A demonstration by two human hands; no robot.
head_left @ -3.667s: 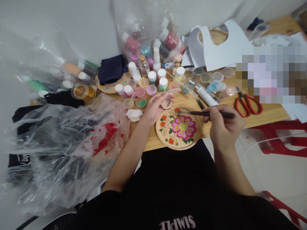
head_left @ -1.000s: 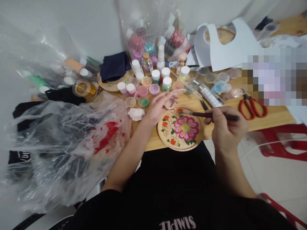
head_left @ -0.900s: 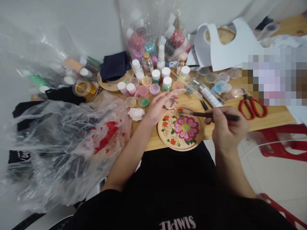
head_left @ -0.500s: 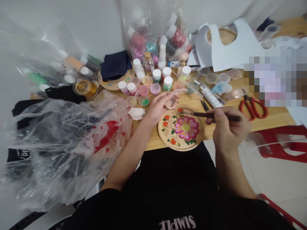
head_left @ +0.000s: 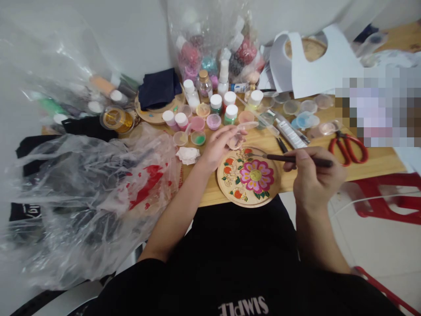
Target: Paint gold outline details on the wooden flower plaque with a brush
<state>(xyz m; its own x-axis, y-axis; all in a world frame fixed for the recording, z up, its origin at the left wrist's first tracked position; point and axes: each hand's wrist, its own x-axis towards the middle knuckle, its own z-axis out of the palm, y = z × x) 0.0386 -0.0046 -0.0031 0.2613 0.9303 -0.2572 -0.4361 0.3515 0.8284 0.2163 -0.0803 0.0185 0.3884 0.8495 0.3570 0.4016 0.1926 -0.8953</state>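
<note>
My right hand point(head_left: 314, 177) is closed round the dark handle of a thin tool point(head_left: 274, 157), a palette knife or spatula by its look. Its metal tip reaches an orange flower near the top of a round wooden plaque point(head_left: 222, 188). The plaque carries a pink flower point(head_left: 257, 176), green leaves and gold outlines, and it overhangs the table's front edge. Just above it, my left hand point(head_left: 219, 147) grips a small clear plastic cup point(head_left: 234, 141) with its lid hinged open. A crumpled white tissue point(head_left: 187, 155) lies left of that hand.
Behind my hands stand white-capped jars point(head_left: 230, 113) and several small paint cups point(head_left: 198, 138). A glue tube point(head_left: 290, 131) and red-handled pliers point(head_left: 348, 148) lie to the right. Clear plastic sheeting point(head_left: 82, 197) covers the left side. A red stool point(head_left: 378, 197) stands below the table at right.
Almost nothing differs. The view has shifted very slightly, while both hands keep their holds and the tool tip stays at the upper orange flower.
</note>
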